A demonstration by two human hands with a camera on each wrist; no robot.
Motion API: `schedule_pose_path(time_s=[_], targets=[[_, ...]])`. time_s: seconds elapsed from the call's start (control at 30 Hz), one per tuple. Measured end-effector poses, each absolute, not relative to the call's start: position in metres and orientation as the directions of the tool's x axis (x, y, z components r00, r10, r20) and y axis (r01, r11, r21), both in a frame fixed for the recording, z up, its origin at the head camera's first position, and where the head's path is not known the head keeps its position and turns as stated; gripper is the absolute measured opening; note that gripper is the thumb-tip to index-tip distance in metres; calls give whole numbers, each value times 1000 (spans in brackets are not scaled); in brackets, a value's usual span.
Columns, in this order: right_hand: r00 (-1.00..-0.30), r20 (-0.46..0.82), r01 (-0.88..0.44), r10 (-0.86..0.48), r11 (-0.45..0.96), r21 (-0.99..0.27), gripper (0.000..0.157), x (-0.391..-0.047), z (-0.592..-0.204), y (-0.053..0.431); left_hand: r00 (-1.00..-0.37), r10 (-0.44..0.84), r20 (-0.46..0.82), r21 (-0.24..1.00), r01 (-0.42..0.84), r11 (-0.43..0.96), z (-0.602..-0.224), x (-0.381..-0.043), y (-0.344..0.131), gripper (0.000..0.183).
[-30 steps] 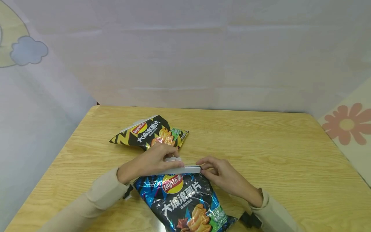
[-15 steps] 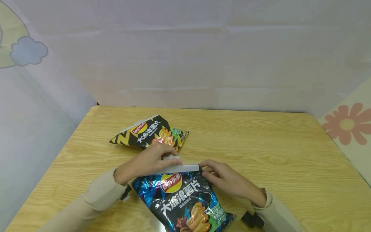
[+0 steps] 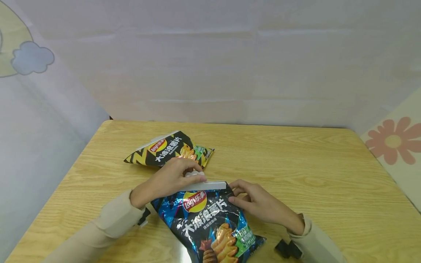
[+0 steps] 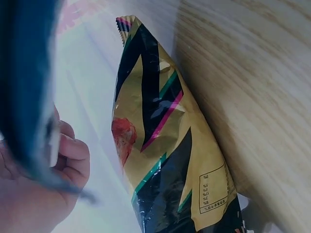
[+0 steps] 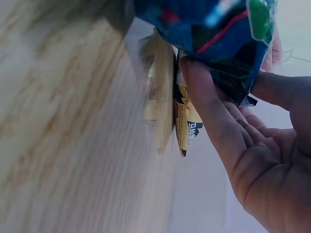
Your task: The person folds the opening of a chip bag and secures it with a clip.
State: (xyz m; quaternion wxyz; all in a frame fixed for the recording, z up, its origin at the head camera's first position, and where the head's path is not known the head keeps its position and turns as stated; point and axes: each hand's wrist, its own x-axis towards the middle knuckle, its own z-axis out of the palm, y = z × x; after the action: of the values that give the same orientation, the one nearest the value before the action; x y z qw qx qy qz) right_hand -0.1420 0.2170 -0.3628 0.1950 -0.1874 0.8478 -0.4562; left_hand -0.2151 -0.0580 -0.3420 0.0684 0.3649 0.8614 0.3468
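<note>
A blue and black chip bag [image 3: 205, 223] lies in front of me, with a long white bag clip [image 3: 210, 186] across its top edge. My left hand [image 3: 169, 180] grips this clip from the left, thumb along it and fingers around its pale scalloped part [image 3: 194, 174]. At the bag's upper right side, my right hand [image 3: 258, 202] pinches the edge just below the clip's end. The right wrist view has the bag's dark corner [image 5: 233, 73] between thumb and fingers. In the left wrist view the near bag is a blue blur [image 4: 26, 87], and part of the left hand [image 4: 53, 179] shows.
Behind my left hand lies a black and yellow chip bag [image 3: 164, 151], a white strip [image 3: 161, 136] along its top edge. The wooden table [image 3: 279, 157] meets a pale cloth wall [image 3: 230, 73] at the back. Black pieces [image 3: 287, 249] sit by the right cuff.
The blue bag's top and the clip have shifted slightly away from me with my left hand. My right hand has gone from the clip's end to the bag's right edge.
</note>
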Motion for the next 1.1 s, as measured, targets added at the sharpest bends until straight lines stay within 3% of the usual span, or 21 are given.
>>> schedule_pose_path(time_s=[0.33, 1.1], targets=[[-885, -134, -123, -446, 501, -857, 35, -146, -361, 217, -729, 672, 132, 649, 576, 497, -339, -216, -61, 28], [-903, -111, -164, -416, 571, -804, 49, -153, -360, 236, -763, 589, 266, 566, 618, 546, -319, -227, -57, 27]])
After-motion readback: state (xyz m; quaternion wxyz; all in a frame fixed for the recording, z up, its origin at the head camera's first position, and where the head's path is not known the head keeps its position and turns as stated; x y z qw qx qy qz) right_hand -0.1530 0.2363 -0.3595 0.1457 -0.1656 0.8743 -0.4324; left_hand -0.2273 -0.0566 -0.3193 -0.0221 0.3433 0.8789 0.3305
